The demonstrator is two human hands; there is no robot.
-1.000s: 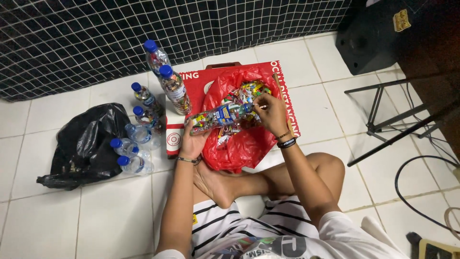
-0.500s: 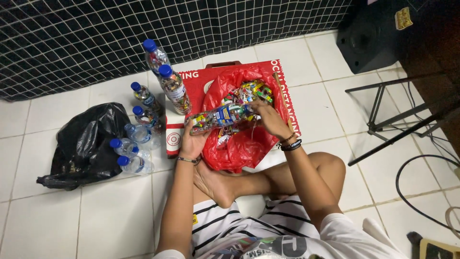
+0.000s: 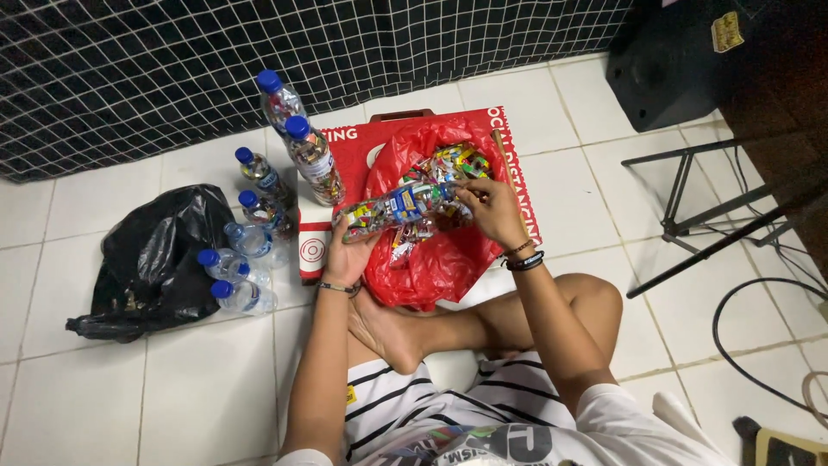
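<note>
Down on the white tile floor, head view: the left hand [image 3: 345, 256] is wrapped round the base of a clear plastic bottle [image 3: 395, 207] stuffed with colourful scraps, holding it on its side over the open red plastic bag [image 3: 431, 259]. The right hand [image 3: 490, 207] pinches at the bottle's mouth end, fingers closed on it or on a scrap there, hard to say which. Compared with half a second ago, barely anything moved; the right wrist has dropped a touch and the bottle sits at pretty much the same tilt. Filled blue-capped bottles [image 3: 259, 233] stand and lie just left of the bag, with a black bag [image 3: 147, 259] further left.
</note>
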